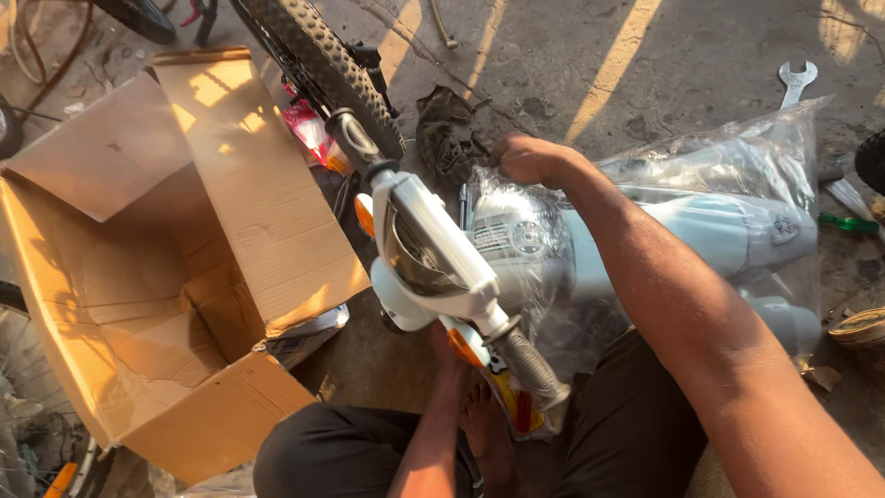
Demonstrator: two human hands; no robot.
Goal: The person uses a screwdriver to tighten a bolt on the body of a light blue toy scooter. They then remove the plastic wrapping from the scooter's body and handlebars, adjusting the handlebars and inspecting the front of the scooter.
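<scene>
So the person is sitting on the concrete floor [553,74] with a white handlebar unit [429,258] standing up in the middle of the frame, running diagonally from upper left to lower right. It has a grey rubber handle [353,138] at the top end and another one [530,364] at the bottom end, plus orange bits on the side.

The right hand [530,159] is up near the top centre, its grip clenched around the top edge of a clear plastic bag [701,212]. The bag lies just right of the handlebar unit, touching it, and stretches off to the right edge of the frame. Inside it you can see pale blue-grey body parts [719,231] and a round dial face.

The left hand [449,346] is below the handlebar unit at centre bottom, mostly hidden behind it, so I can't tell whether that grip is closed or loose. It looks to be against the underside of the unit.

Other stuff around: a big open cardboard box [175,267] fills the left half, a knobby bike tyre [323,65] runs down from the top centre, a dark crumpled rag [447,138] sits just left of the right hand, and a spanner [796,81] lies in the upper right corner.
</scene>
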